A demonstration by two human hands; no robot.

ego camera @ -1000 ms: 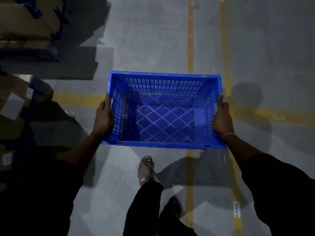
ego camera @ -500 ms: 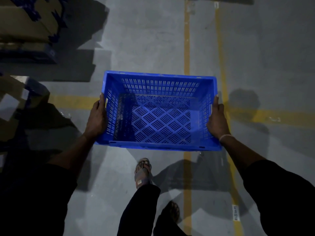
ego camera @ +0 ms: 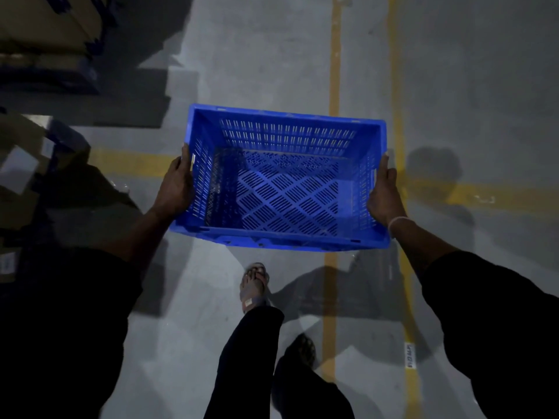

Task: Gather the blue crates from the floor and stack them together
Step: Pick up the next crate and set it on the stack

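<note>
A dim grey warehouse floor [ego camera: 257, 71] crossed by yellow lines [ego camera: 334, 71] lies below. The blue crate [ego camera: 281, 189] hangs above it, open side up, long axis left to right. The left hand [ego camera: 175, 189] grasps one short end, the right hand [ego camera: 384, 195] the other. Over the past second the floor markings have slid by while the grip held: it is probably being carried toward a stack not in view.

Open grey floor [ego camera: 257, 65] is seen from 12 to 3 o'clock, crossed only by painted yellow lines [ego camera: 334, 71]. Passage at 9 to 11 o'clock is blocked by stacked cardboard boxes [ego camera: 39, 22] and dark pallets [ego camera: 48, 83].
</note>
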